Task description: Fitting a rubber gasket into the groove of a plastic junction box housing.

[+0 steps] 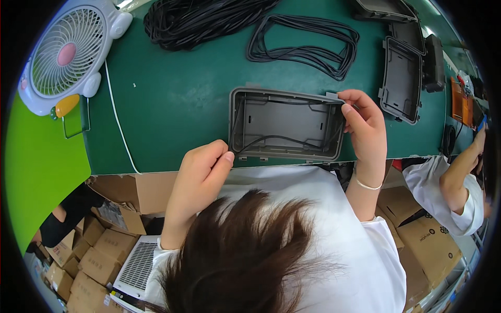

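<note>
I see the grey plastic housing (286, 124) lying open side up at the near edge of the green bench (177, 99), with a thin black gasket cord (271, 140) trailing loosely inside it. My left hand (201, 169) has its grip pinched shut on the cord at the housing's near left corner, while my right hand (365, 122) grips the housing's far right corner between thumb and fingers. Loose black gaskets (305, 44) lie further back, a white fan (70, 52) far left

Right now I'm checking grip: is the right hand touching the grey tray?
Touching. The head view shows the right hand with its fingertips pinched on the grey tray at its right rim.
</note>
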A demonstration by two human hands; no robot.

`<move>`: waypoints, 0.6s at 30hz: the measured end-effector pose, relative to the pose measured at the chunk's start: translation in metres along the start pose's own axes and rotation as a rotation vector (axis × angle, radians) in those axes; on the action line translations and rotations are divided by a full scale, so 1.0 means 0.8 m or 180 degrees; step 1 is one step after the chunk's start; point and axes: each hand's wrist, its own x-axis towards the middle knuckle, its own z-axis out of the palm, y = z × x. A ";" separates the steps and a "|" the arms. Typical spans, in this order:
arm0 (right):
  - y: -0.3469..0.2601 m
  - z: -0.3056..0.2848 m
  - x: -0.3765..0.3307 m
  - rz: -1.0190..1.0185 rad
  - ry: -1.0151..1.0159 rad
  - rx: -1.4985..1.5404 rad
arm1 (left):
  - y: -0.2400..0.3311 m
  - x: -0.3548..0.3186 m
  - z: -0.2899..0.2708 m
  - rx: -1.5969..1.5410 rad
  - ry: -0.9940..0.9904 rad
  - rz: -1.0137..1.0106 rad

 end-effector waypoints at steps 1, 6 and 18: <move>0.005 -0.005 0.001 0.0163 -0.0159 0.0160 | -0.001 0.001 0.000 -0.0003 0.0001 -0.0002; 0.014 -0.013 0.004 0.0383 -0.0423 0.0572 | -0.005 0.007 0.000 0.0672 0.0014 0.0324; 0.017 -0.017 0.011 0.0419 -0.0731 0.0865 | -0.020 0.015 -0.006 -0.0824 -0.0538 -0.0492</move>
